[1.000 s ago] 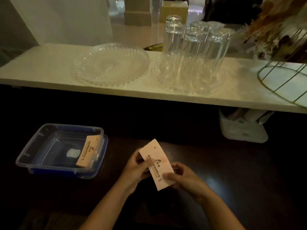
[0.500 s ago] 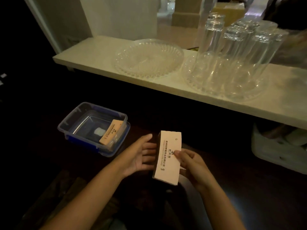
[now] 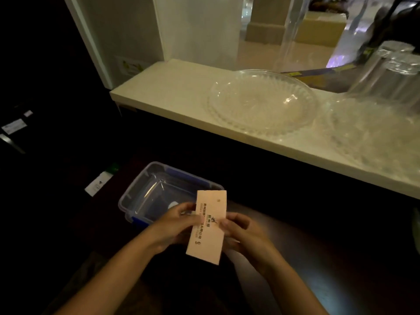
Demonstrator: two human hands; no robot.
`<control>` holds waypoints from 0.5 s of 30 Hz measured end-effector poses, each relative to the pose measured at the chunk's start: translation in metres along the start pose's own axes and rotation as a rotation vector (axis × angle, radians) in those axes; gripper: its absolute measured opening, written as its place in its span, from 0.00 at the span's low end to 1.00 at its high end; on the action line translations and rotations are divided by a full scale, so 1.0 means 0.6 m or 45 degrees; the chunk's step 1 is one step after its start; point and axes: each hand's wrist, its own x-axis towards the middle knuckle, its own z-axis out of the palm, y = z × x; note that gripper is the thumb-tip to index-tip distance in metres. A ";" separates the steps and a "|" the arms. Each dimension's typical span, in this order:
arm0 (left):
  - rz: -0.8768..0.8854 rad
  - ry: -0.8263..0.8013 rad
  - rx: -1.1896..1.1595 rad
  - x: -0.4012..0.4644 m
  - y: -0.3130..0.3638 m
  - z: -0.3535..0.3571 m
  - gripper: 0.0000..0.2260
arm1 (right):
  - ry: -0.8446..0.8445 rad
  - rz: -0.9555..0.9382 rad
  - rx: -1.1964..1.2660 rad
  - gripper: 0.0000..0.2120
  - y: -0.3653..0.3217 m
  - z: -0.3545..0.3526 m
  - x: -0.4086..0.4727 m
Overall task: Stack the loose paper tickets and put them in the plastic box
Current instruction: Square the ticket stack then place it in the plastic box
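Note:
A stack of pale orange paper tickets (image 3: 209,226) with dark print stands upright between both hands, over the near right corner of the plastic box. My left hand (image 3: 175,226) grips its left edge and my right hand (image 3: 241,233) grips its right edge. The clear plastic box (image 3: 145,192) with blue clips sits open on the dark table, just behind and left of the hands. The tickets hide the box's right side, so I cannot see what lies there.
A white stone shelf (image 3: 172,94) runs across behind the table. On it stand a clear glass plate (image 3: 261,103) and upturned drinking glasses (image 3: 393,76) on a second plate. A small white card (image 3: 98,184) lies left of the box.
The view has swung left and the hands have carried the ticket stack left over the box's near right corner. My left hand, open before, now grips the stack's left edge.

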 end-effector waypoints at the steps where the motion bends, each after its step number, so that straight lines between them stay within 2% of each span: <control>1: -0.001 0.015 -0.007 0.010 0.002 -0.032 0.11 | -0.002 -0.009 0.011 0.14 -0.003 0.017 0.014; 4: -0.015 0.060 0.009 0.044 0.011 -0.121 0.11 | 0.005 -0.061 0.005 0.19 -0.006 0.042 0.048; 9: -0.106 0.034 0.020 0.106 0.026 -0.203 0.11 | 0.102 -0.325 -0.499 0.15 -0.012 0.020 0.077; 11: -0.157 0.016 0.037 0.130 0.025 -0.208 0.12 | 0.170 -0.524 -0.968 0.14 -0.008 0.003 0.082; 12: -0.184 0.002 0.051 0.141 0.025 -0.206 0.12 | 0.136 -0.634 -1.365 0.17 -0.003 -0.004 0.087; 14: -0.237 -0.025 0.129 0.160 0.021 -0.201 0.14 | -0.095 -0.764 -2.029 0.24 0.012 -0.011 0.101; 15: -0.262 -0.024 0.177 0.168 0.019 -0.198 0.14 | -0.233 -0.744 -2.198 0.26 0.017 -0.010 0.108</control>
